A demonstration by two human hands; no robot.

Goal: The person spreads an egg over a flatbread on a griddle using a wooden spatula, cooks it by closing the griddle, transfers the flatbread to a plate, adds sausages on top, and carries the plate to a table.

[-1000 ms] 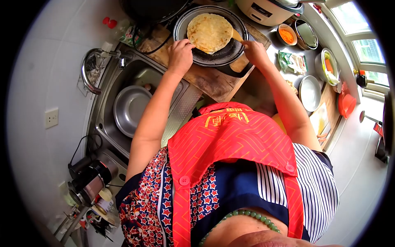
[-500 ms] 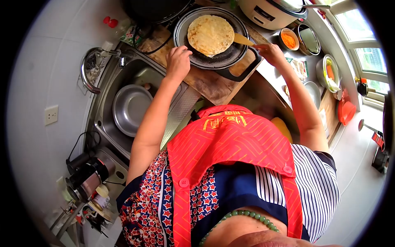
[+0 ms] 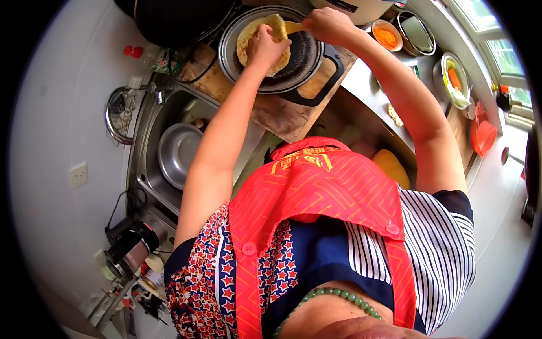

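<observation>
A browned round flatbread (image 3: 247, 44) lies toward the left side of a dark round griddle (image 3: 307, 62), its far right edge lifted and folded. My left hand (image 3: 266, 50) is over the flatbread, fingers curled on the raised part; the fingertips are partly hidden. In my right hand (image 3: 332, 25), closed around its handle, is a yellowish wooden spatula (image 3: 293, 27), whose blade meets the lifted edge. The griddle's black handle (image 3: 324, 90) points toward my body. Beneath the griddle is a wooden board (image 3: 276, 116).
On the left, a metal bowl (image 3: 178, 155) sits in the sink (image 3: 148, 164) under a curved faucet (image 3: 110, 116). The raised black lid (image 3: 175, 22) stands behind. Shredded carrot (image 3: 385, 38) in a bowl, a vegetable basket (image 3: 451, 79) and a rice cooker (image 3: 353, 8) are on the right.
My left hand has moved from the griddle's near rim onto the flatbread. The flatbread has shifted left on the griddle and its edge is now raised. My right hand has moved farther away with the spatula.
</observation>
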